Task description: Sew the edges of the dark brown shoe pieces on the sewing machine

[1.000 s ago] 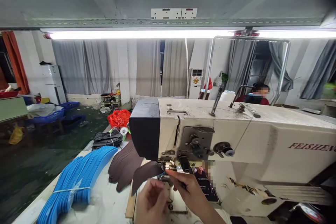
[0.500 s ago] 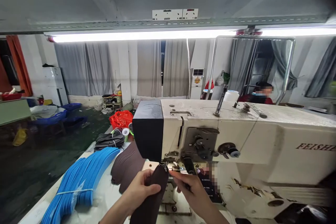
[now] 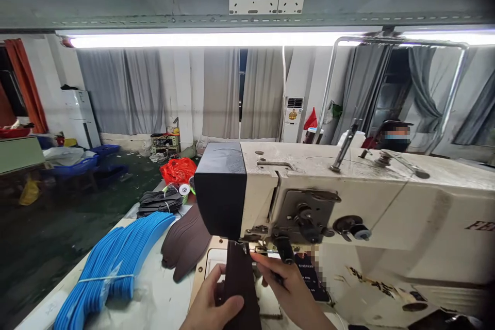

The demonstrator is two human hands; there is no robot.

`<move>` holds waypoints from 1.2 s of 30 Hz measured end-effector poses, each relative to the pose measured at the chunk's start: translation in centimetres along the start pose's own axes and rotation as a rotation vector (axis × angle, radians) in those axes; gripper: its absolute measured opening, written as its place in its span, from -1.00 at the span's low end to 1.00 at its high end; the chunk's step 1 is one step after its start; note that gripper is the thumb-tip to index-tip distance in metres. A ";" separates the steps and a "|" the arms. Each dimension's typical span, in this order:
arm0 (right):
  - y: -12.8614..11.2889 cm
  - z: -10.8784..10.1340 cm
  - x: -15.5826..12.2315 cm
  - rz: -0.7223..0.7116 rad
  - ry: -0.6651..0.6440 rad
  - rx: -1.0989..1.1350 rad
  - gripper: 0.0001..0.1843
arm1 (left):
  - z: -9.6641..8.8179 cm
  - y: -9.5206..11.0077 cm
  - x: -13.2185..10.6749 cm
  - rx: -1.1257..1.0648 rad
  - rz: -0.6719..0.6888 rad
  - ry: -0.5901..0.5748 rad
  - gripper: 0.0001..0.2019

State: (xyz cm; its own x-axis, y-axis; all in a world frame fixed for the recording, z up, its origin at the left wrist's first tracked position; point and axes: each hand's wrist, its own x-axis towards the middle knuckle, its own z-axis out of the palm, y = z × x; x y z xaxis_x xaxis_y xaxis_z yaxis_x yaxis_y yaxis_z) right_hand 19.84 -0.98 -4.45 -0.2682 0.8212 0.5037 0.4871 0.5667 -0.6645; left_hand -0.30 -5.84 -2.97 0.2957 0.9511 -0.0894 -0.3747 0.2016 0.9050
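We hold the dark brown strip (image 3: 240, 283) in the left hand (image 3: 211, 304), thumb across its face and fingers behind, clamped on its lower part. The strip runs upright from this hand to the underside of the sewing machine (image 3: 348, 206) head, directly above both hands. The right hand (image 3: 288, 289) sits just right of the strip, fingertips drawn together at its upper edge by the needle area; we cannot tell whether they grip it. Left of the left hand, a stack of brown pieces (image 3: 185, 242) lies on the worktop (image 3: 154, 301). Farther left lies a tied blue bundle (image 3: 116, 263).
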 end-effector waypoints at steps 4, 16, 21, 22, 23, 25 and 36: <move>0.0 0.0 -0.2 0.006 0.019 -0.001 -0.67 | -0.1 0.3 -0.5 -0.019 0.003 -0.024 -0.46; -1.4 -0.8 0.3 -0.049 -0.051 -0.020 -0.64 | 0.0 3.2 -1.0 -0.009 -0.044 0.074 -0.31; -1.4 -0.7 0.3 -0.049 -0.030 -0.005 -0.65 | 0.1 4.3 -0.5 -0.002 -0.063 0.059 -0.31; -1.2 -0.6 0.2 -0.057 -0.027 -0.002 -0.65 | 0.0 4.3 -0.3 -0.002 -0.050 0.057 -0.30; -1.0 -0.5 0.2 -0.063 -0.027 -0.002 -0.65 | 0.0 4.4 -0.1 -0.005 -0.037 0.059 -0.30; -0.5 -0.3 0.1 -0.076 -0.024 -0.014 -0.64 | 0.1 4.4 0.3 -0.015 -0.018 0.064 -0.30; -0.1 -0.1 0.0 -0.013 -0.020 -0.036 -0.63 | 1.6 2.5 2.1 0.062 0.068 0.256 -0.21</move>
State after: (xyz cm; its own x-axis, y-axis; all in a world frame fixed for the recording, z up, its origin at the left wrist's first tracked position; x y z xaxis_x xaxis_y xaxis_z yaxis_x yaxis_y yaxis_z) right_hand 19.86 -1.08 -4.34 -0.2909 0.8150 0.5012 0.5132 0.5750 -0.6372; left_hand 0.84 -3.72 -0.23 0.0368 0.9917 -0.1228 -0.3288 0.1281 0.9357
